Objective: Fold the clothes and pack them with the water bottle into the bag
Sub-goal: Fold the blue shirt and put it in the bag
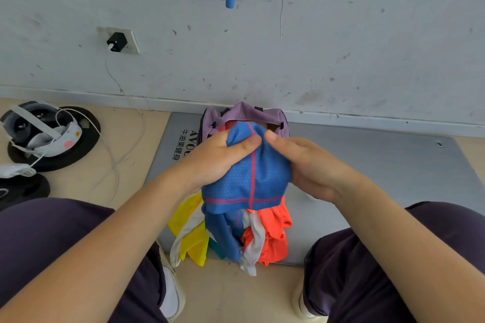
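Observation:
A blue mesh garment (pixel 252 178) with pink seams is lifted in front of me. My left hand (pixel 212 160) grips its left side, thumb across the top. My right hand (pixel 301 162) grips its right side. Below the blue garment lie a yellow garment (pixel 194 236) and an orange garment (pixel 273 238), with white fabric among them. Behind my hands a purple bag (pixel 246 114) stands open against the wall, red fabric visible inside. No water bottle is in view.
A grey mat (pixel 380 165) covers the floor under the bag and clothes. A headset (pixel 39 130) with a white cable lies on black discs at left. My knees flank the pile. Colourful items hang on the wall above.

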Action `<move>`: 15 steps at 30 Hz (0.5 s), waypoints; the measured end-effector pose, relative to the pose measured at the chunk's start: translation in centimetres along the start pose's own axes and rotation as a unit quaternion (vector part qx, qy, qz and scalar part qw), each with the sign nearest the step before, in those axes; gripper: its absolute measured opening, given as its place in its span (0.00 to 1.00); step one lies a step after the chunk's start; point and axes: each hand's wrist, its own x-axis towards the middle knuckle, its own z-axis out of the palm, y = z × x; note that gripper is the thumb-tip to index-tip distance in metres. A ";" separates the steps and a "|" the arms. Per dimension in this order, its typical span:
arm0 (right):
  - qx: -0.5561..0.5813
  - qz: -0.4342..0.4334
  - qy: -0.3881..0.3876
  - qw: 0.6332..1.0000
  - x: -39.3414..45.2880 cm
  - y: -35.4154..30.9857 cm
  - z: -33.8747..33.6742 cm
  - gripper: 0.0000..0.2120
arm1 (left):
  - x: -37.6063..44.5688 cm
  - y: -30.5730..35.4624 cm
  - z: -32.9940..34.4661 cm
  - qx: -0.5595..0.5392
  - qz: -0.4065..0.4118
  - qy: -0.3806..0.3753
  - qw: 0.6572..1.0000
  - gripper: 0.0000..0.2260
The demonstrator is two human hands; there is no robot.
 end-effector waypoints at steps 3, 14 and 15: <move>0.018 -0.001 0.039 0.999 0.2 -0.1 -0.5 0.22 | -0.2 0.1 0.0 0.057 0.040 -0.014 0.997 0.04; -0.056 -0.007 0.110 0.992 0.0 0.0 -1.1 0.16 | 0.0 -0.5 0.3 0.145 0.037 0.073 0.986 0.13; -0.057 0.007 0.115 0.992 0.1 0.0 -1.0 0.19 | 0.1 -0.5 0.3 0.154 0.038 0.087 0.984 0.15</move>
